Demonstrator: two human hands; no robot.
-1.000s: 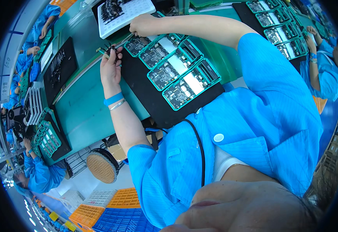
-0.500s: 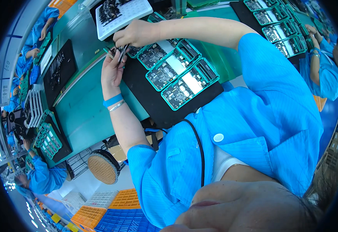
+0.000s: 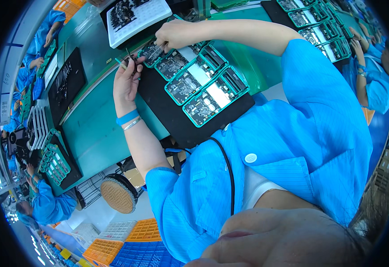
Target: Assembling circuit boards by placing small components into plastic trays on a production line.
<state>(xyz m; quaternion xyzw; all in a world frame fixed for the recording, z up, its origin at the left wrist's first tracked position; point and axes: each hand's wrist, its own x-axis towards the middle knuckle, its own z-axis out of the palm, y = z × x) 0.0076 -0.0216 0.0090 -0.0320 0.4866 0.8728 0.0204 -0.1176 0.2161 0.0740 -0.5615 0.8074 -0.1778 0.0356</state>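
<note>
My left hand (image 3: 126, 82), with a blue band and a bracelet at the wrist, is closed around several small dark parts (image 3: 131, 65). A thin green-tipped stick (image 3: 119, 61) also juts out by its fingers; its kind is unclear. My right hand (image 3: 175, 35) is pinched, fingertips down, over the far end of a row of green-framed circuit boards (image 3: 171, 65). Whatever lies between those fingertips is too small to make out. The nearer boards (image 3: 198, 107) have white blocks and lie side by side on a black mat (image 3: 156, 104).
A white tray (image 3: 158, 13) of black parts stands beyond my hands. Another black mat with dark pieces (image 3: 65, 80) lies left on the green table (image 3: 98, 133). More framed boards (image 3: 55, 163) stand at far left. Co-workers in blue sit at both sides; a round stool (image 3: 118, 193) stands below.
My right hand has left my left hand and moved right, onto the far boards. My left hand stays nearly in place, with the dark parts still in it.
</note>
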